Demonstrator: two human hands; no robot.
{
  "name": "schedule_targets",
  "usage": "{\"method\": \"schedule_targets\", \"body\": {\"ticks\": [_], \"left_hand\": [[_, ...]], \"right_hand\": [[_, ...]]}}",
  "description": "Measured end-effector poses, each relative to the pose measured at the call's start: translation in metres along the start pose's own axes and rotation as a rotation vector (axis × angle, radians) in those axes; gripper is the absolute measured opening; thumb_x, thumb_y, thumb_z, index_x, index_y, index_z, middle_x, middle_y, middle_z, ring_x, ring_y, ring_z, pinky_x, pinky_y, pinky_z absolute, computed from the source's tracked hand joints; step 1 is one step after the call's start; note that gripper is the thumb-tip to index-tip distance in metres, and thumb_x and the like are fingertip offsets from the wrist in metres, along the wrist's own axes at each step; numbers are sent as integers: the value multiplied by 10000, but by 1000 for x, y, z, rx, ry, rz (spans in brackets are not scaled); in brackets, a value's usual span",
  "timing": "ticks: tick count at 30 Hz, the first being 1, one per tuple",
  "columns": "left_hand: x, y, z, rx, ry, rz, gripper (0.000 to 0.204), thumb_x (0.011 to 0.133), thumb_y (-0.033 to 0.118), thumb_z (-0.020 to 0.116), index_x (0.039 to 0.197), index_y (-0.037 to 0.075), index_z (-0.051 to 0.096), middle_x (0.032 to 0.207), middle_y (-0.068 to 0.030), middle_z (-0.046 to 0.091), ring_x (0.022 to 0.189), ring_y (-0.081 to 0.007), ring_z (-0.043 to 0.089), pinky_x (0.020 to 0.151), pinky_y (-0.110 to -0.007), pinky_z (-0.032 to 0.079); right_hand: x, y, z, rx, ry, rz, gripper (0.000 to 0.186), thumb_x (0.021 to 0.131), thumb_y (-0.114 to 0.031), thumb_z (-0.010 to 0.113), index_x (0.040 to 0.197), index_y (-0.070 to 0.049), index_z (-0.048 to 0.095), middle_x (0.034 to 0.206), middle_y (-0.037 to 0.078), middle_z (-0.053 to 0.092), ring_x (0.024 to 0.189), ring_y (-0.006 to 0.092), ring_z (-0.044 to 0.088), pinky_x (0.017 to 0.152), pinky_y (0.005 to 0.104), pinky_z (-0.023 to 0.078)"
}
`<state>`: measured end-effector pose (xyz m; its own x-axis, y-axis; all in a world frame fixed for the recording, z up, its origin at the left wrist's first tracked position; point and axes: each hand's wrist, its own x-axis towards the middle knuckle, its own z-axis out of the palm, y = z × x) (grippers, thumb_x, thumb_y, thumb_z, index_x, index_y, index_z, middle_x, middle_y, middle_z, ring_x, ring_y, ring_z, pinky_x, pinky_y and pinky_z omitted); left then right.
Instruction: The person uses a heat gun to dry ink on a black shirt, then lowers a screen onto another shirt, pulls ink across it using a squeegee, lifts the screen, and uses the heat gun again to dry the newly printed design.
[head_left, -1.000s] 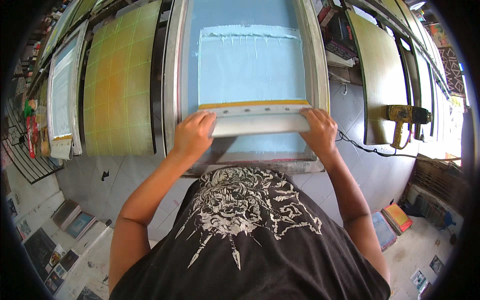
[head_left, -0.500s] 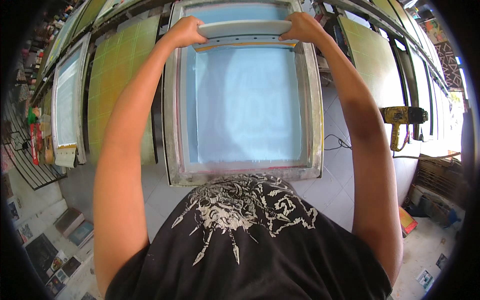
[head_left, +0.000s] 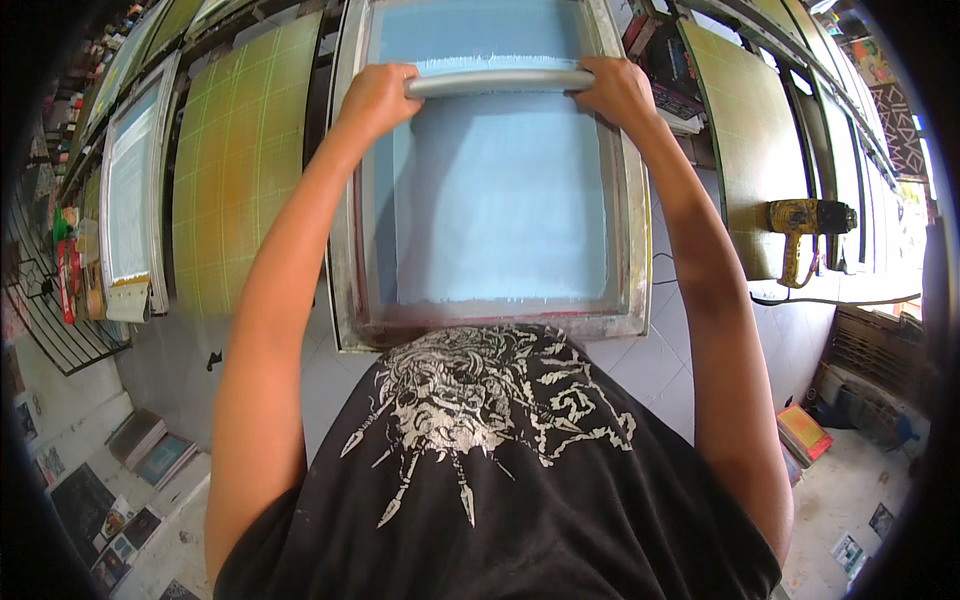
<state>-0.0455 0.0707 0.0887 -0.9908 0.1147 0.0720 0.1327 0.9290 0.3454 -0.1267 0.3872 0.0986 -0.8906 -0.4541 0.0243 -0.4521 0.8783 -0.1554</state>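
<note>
Gripping grey squeegee [head_left: 500, 83] at one end with left hand [head_left: 385, 95], at the other with right hand [head_left: 617, 92], both curled tight round it, likely to keep it level and evenly loaded. Held crosswise inside framed screen [head_left: 635, 240], near its far end. Can't tell blade contact. Filled with light blue ink [head_left: 500, 200], spread as broad rectangle. Also noting, at left, smaller frame [head_left: 159, 200] with pale ink [head_left: 135, 200] inside, second squeegee [head_left: 128, 300] at near end.

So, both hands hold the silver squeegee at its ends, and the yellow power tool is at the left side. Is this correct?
Not fully: the head view shows the yellow power tool at the right side. The left hand and right hand do hold the silver squeegee at its ends.
</note>
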Motion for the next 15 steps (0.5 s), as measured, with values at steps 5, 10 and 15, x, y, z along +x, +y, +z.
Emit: {"method": "schedule_targets", "body": {"ticks": [5, 10, 15], "left_hand": [[-126, 45, 16, -36, -22, -58, 406, 657, 95, 733, 1053, 84, 645, 1043, -143, 645, 904, -317, 627, 791, -398, 513], [-257, 87, 18, -120, -22, 16, 440, 637, 47, 720, 1072, 87, 661, 1040, -115, 658, 903, -311, 632, 817, -395, 508], [-241, 87, -10, -164, -191, 27, 325, 648, 89, 717, 971, 64, 690, 946, -133, 675, 856, -313, 641, 774, -396, 512]], "right_hand": [[-128, -3, 28, 76, 171, -173, 437, 587, -149, 784, 1003, -129, 650, 988, 72, 652, 948, 262, 620, 791, 382, 519], [-267, -54, 4, 118, 71, -95, 424, 559, -89, 790, 969, -112, 684, 950, 69, 678, 882, 260, 642, 776, 379, 524], [-263, -57, -16, 185, -98, -16, 351, 581, -157, 804, 909, -96, 696, 877, 86, 683, 809, 269, 657, 730, 374, 530]]}}
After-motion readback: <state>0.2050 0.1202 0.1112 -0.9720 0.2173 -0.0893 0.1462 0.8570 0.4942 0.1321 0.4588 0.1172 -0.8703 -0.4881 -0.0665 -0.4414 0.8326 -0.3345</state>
